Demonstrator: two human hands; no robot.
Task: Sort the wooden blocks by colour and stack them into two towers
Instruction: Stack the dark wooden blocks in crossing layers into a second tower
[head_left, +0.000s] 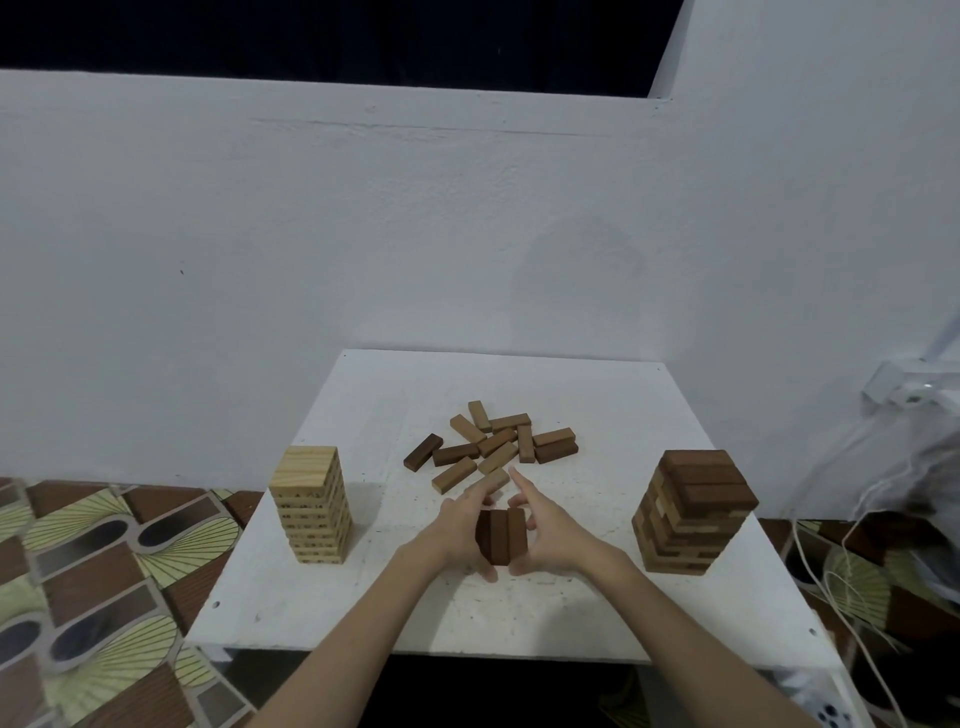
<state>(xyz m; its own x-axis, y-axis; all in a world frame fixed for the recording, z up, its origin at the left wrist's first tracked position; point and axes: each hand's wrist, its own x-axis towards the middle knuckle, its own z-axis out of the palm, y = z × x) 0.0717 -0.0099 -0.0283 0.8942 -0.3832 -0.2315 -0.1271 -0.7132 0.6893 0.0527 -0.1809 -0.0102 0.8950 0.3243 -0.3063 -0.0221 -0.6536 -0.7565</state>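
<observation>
Three dark brown blocks (502, 535) lie side by side as one row near the middle of the white table (363, 597). My left hand (460, 525) holds the row's left side and my right hand (545, 530) holds its right side, thumbs at the near end. A tall tower of light blocks (311, 504) stands at the left. At the right stands a tower of brown blocks (693, 512). A loose pile of brown blocks (493, 447) lies just beyond my fingertips.
The table stands against a white wall (363, 234). A patterned floor mat (104, 582) lies to the left. White cables (841, 571) and a white bracket (904, 387) are at the right edge.
</observation>
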